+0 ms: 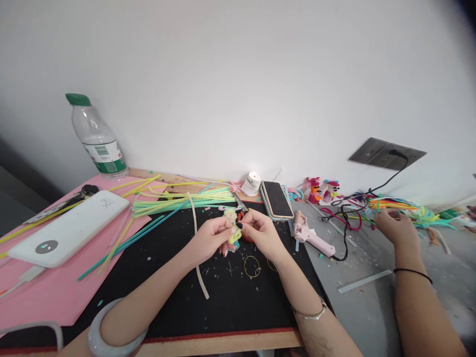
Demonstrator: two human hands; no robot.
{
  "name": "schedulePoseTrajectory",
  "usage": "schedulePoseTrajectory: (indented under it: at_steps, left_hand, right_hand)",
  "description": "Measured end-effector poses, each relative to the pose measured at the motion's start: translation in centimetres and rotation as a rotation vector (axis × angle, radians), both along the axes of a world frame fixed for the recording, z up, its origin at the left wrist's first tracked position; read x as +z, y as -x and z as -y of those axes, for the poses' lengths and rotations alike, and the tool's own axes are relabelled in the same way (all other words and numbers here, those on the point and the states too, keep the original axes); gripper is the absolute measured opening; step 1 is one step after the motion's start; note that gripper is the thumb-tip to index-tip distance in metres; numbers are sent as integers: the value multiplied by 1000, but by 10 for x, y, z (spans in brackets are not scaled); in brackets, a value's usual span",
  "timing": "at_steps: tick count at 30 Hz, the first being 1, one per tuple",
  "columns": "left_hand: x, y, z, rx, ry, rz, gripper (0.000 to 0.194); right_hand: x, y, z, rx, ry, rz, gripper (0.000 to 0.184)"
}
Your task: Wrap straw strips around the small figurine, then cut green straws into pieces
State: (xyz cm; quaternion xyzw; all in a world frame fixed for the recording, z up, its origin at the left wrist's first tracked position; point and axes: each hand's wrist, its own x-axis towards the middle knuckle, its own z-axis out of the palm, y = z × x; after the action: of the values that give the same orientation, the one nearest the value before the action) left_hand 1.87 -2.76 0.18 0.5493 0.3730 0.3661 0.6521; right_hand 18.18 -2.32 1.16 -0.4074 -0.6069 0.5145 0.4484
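Over the black mat (174, 282), my left hand (211, 237) and my right hand (260, 235) meet with their fingertips close together. The left one is closed in a pinch at a small yellow fuzzy pipe-cleaner piece (235, 235). My right thumb and forefinger pinch right beside it; what is between them is too small to make out. Fingers partly cover the piece, and pale and teal bits show around it. Scissors (241, 202) lie just behind the hands. A cream pipe cleaner (196, 228) runs past my left wrist.
A bundle of green and yellow pipe cleaners (178, 202) lies behind. The phone (278, 199), white cup (252, 183) and pink glue gun (312, 237) are to the right. At left stand a power bank (70, 228) and bottle (98, 139). Another person's hand (399, 230) works at far right.
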Motion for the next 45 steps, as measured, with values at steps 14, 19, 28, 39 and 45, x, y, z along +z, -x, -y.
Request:
schedulePoseTrajectory:
  at_steps: [14,19,28,39,45]
  left_hand:
    - [-1,1,-1,-18,-46,38,33]
    - [-1,1,0,-22,-32,61,28]
    - [-1,2,-1,-38,14,126,27]
    - [6,5,-2,140,64,321,23]
    - [6,5,-2,145,40,327,23]
  right_hand:
    - [-1,-2,-2,189,204,-87,31]
    - [-5,1,-1,223,133,14,33]
    - [-8,0,-2,149,54,15,31]
    - [-5,6,3,47,-65,206,11]
    - [-4,8,5,49,-219,327,8]
